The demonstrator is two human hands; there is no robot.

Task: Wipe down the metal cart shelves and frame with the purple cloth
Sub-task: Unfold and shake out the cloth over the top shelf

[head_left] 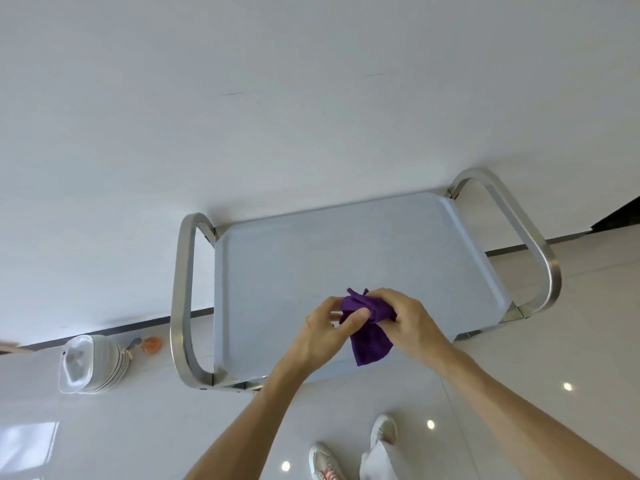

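Head view, both hands [367, 323] gripping purple cloth [369, 344]

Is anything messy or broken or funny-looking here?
Nothing looks broken or spilled. The cart stands straight by the wall, its top shelf bare. The only odd bit is a stack of plates sitting on the floor left of the cart, beside a small orange thing.

Readable text: none anywhere in view.
Metal cart [346, 258]: no label, brand or number legible.
Purple cloth [370, 341]: no tag or print legible.
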